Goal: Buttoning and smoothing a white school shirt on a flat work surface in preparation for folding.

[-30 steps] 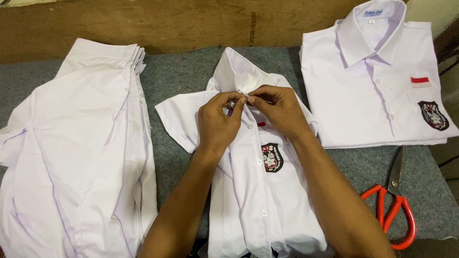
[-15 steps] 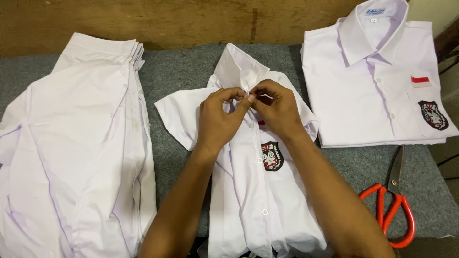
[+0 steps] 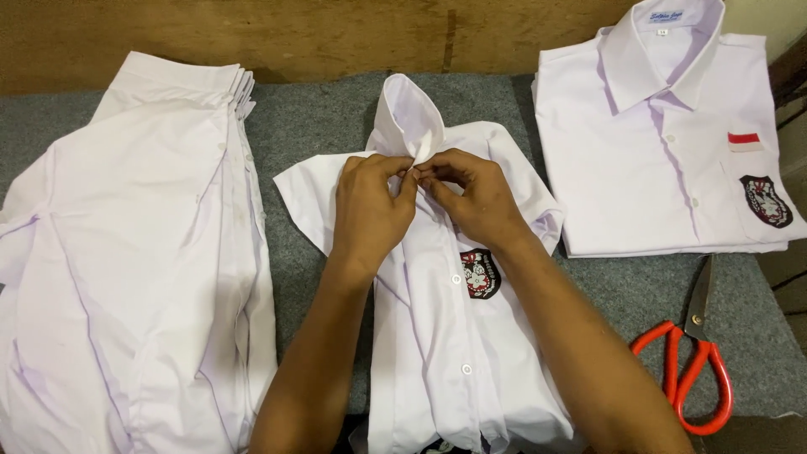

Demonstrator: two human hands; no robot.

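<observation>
A white short-sleeved shirt (image 3: 437, 353) with a dark crest badge (image 3: 480, 274) on its chest lies front up on the grey table (image 3: 328, 126) in the middle. My left hand (image 3: 370, 210) and my right hand (image 3: 475, 197) meet at its collar (image 3: 408, 118), both pinching the fabric of the placket just below the neck. The fingertips touch each other over the top button area, which they hide.
A stack of unfolded white shirts (image 3: 126, 252) lies at the left. At the right rests a neatly folded white shirt (image 3: 664, 143) with a red and white patch and a crest. Red-handled scissors (image 3: 693, 353) lie at the lower right. A wooden wall (image 3: 252, 34) stands behind.
Both hands stay pinched at the collar; the fingers have shifted slightly toward each other. The shirt has not moved otherwise.
</observation>
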